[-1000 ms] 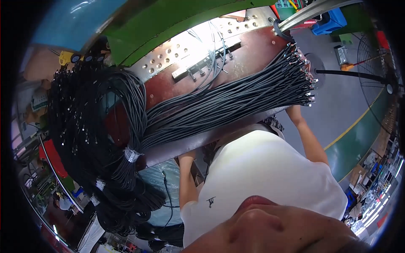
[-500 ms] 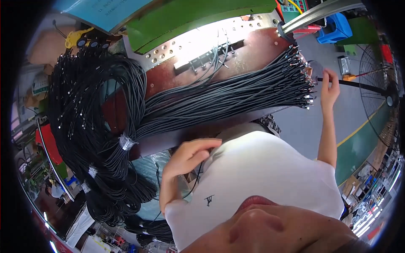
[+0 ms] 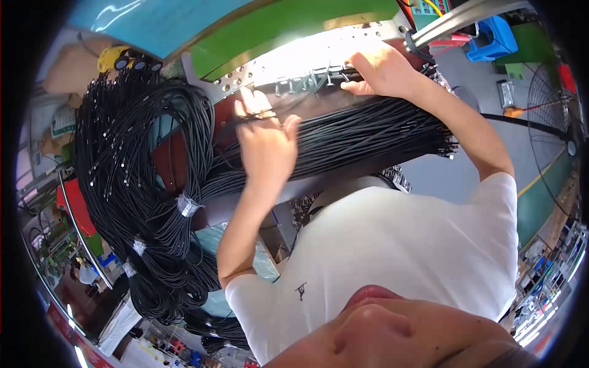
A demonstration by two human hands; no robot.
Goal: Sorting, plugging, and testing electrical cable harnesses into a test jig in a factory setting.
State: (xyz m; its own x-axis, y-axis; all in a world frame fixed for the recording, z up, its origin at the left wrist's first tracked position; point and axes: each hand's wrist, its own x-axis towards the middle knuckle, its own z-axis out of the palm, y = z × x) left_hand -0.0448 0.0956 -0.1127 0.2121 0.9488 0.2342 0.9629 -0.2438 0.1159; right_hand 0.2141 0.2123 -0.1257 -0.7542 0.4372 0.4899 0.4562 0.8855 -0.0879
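Observation:
Long black cables (image 3: pixel 362 132) with small metal ends lie in a thick bundle across the reddish-brown bench. My left hand (image 3: pixel 265 138) rests over the upper side of this bundle, fingers stretched and thumb apart; a thin dark cable crosses at its fingers. Further right and higher, my right hand (image 3: pixel 385 72) reaches to the right end of a metal fixture (image 3: pixel 300 83) with several upright pins. Its thumb and forefinger are apart, while glare washes out the other fingers. A few thin grey cable ends lie over the fixture's pins.
Coiled black cables (image 3: pixel 147 227), tied with clear wrap (image 3: pixel 188 205), hang off the bench's left side. A green machine beam (image 3: pixel 288 30) spans above the bright work area. At right stand a blue stool (image 3: pixel 492 38) and a black fan (image 3: pixel 555 132).
Both hands have moved onto the bench: the left rose from beside my body to the cables, and the right swung left from the bundle's right end to the fixture.

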